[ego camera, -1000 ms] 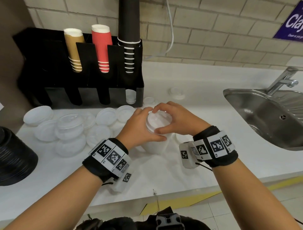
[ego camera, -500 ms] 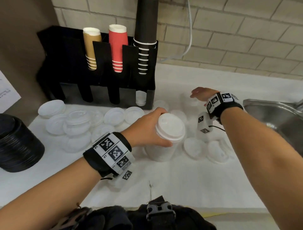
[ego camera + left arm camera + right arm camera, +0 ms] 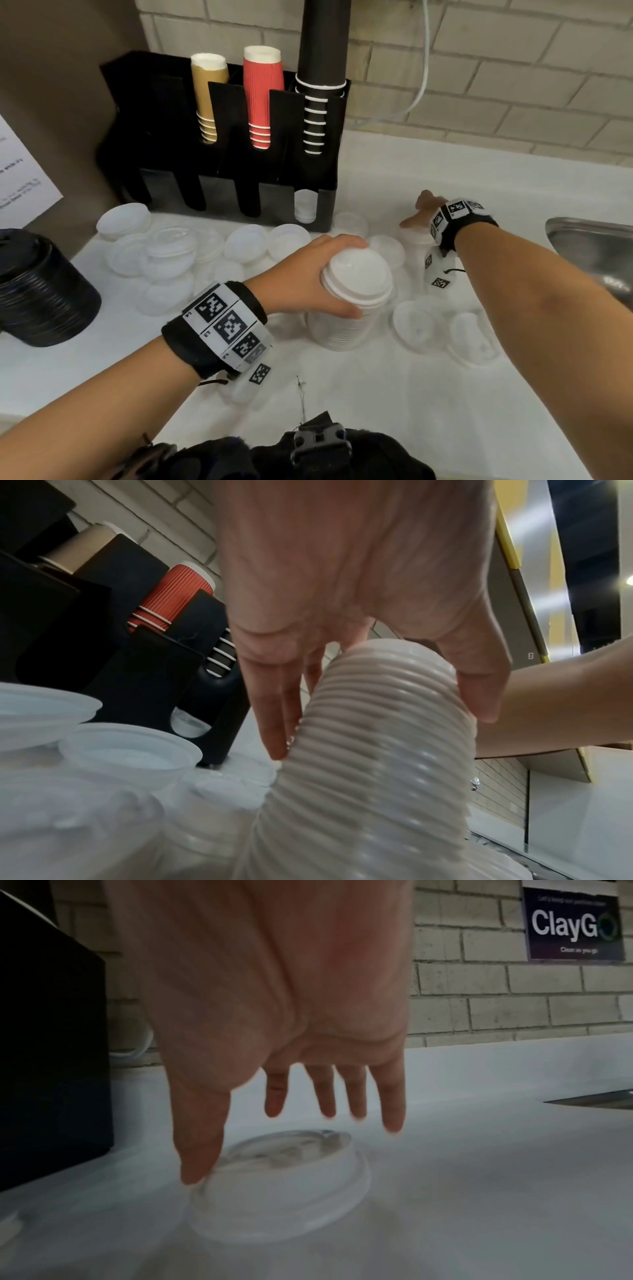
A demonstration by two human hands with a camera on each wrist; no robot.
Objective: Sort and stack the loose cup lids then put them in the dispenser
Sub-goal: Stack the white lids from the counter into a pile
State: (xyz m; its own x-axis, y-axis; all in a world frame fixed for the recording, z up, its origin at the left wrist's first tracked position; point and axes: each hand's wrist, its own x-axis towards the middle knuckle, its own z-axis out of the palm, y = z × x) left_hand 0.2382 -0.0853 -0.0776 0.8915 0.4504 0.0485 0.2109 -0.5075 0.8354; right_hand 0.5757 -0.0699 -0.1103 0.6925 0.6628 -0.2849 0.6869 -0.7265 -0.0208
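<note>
Your left hand [image 3: 301,274] fingers [image 3: 274,710] wrap one tall stack of white lids [image 3: 349,305] standing on the counter [image 3: 394,394]; your right hand [image 3: 274,1015] fingers [image 3: 356,1093] spread loose over one single lid [image 3: 284,1185], now nearer it than before. The dispenser [image 3: 164,137] holds three cup stacks.

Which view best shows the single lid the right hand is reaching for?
The right wrist view: the lid lies dome-up on the counter just under the right hand. In the head view that hand and its wristband mostly hide it. The left wrist view misses it.
</note>
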